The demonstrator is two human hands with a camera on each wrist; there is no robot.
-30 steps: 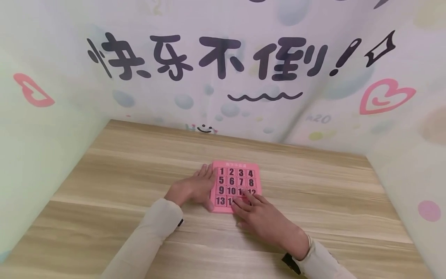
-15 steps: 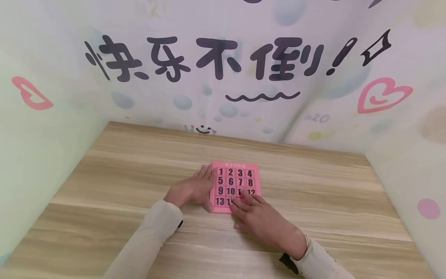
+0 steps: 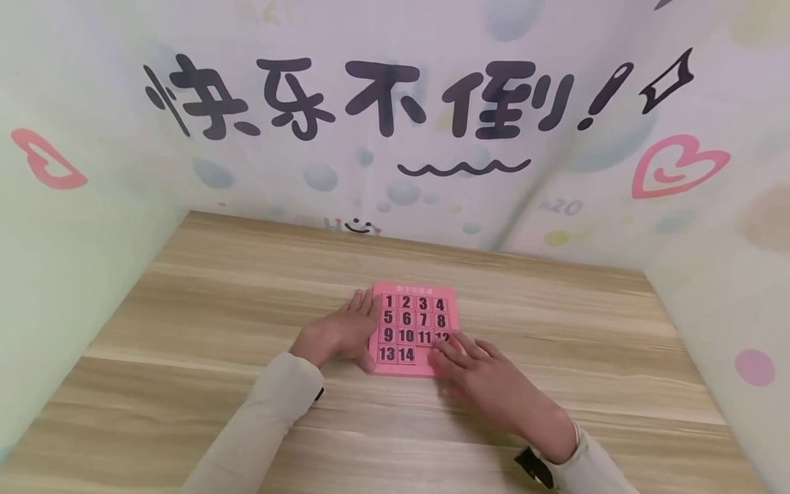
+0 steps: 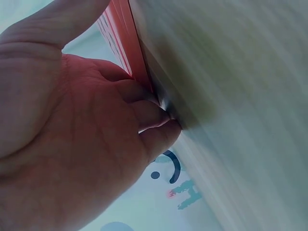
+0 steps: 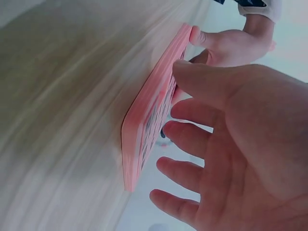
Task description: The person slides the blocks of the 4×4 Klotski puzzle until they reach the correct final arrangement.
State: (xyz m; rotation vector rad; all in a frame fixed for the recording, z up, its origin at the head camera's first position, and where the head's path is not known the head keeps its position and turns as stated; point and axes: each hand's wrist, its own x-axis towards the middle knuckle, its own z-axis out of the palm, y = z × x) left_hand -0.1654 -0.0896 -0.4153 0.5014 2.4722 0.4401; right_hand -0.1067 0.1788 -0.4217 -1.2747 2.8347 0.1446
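Observation:
A pink number sliding puzzle [image 3: 415, 371] lies flat on the table in the head view. Its tiles read 1 to 12 in rows, then 13 and 14 at the lower left. Bare pink tray shows right of the 14 tile [image 3: 405, 355]. My left hand [image 3: 345, 334] rests along the puzzle's left edge, fingers by the upper side and thumb near the lower corner. My right hand [image 3: 494, 377] lies over the lower right corner, fingertips partly covering tile 12; the bottom right slot is hidden. In the right wrist view its fingers spread loosely, holding nothing.
The wood-grain table [image 3: 204, 302] extends around the puzzle. A white printed cloth wall [image 3: 370, 192] stands behind, with more cloth at both sides.
My right hand has shifted right, uncovering tiles 11 and 14 and the bare tray beside 14. The left hand stays at the puzzle's left edge.

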